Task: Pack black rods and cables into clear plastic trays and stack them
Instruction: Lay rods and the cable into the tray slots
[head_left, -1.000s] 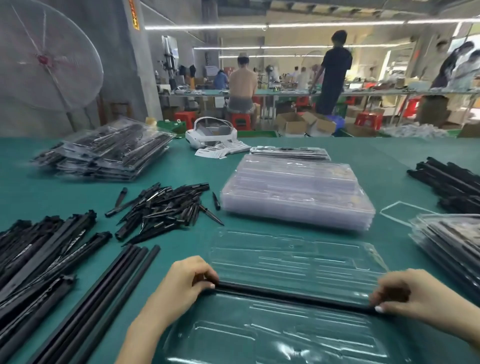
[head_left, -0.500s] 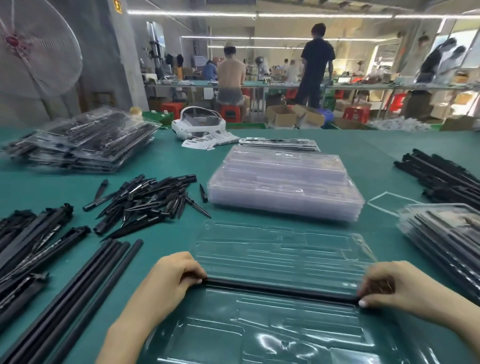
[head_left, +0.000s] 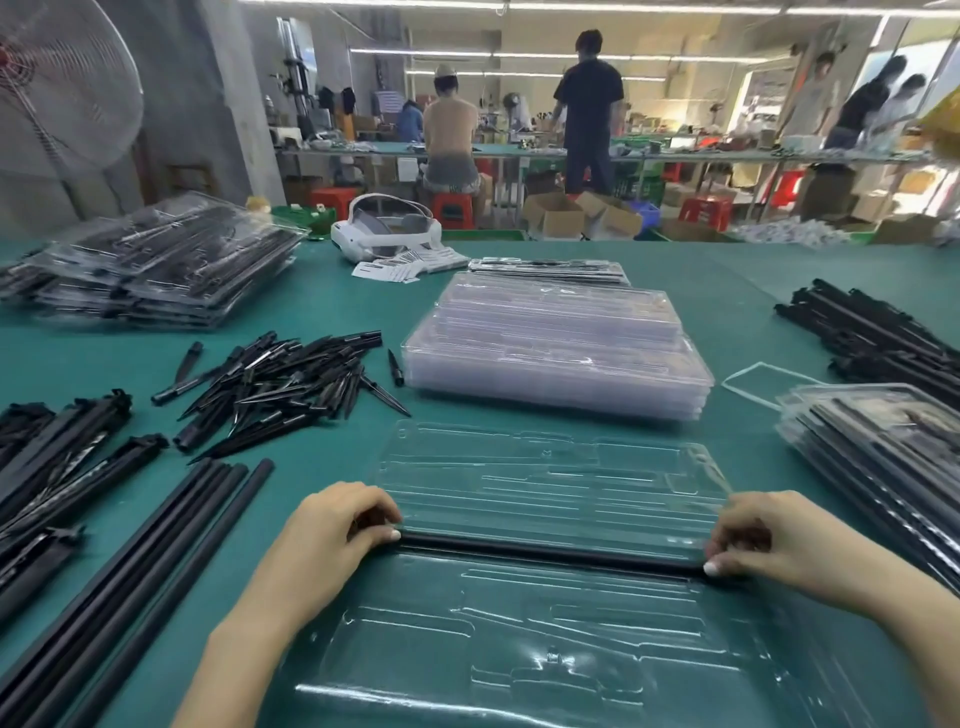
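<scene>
An open clear plastic tray (head_left: 550, 478) lies flat on the green table in front of me, its two halves unfolded. A long black rod (head_left: 550, 552) lies along the fold between the halves. My left hand (head_left: 332, 530) pinches the rod's left end with curled fingers. At the rod's right end, my right hand (head_left: 769, 540) pinches it the same way. Both thumbs press down on the rod.
A stack of empty clear trays (head_left: 556, 343) sits behind the open one. Black spikes (head_left: 280, 384) and long black rods (head_left: 130, 566) lie at left. Packed trays are piled far left (head_left: 156, 260) and at right (head_left: 883, 447). More rods (head_left: 872, 327) lie far right. People work in the background.
Both hands keep hold of the rod's ends over the tray fold. Only the camera view has shifted a little; the rod sits in the same place.
</scene>
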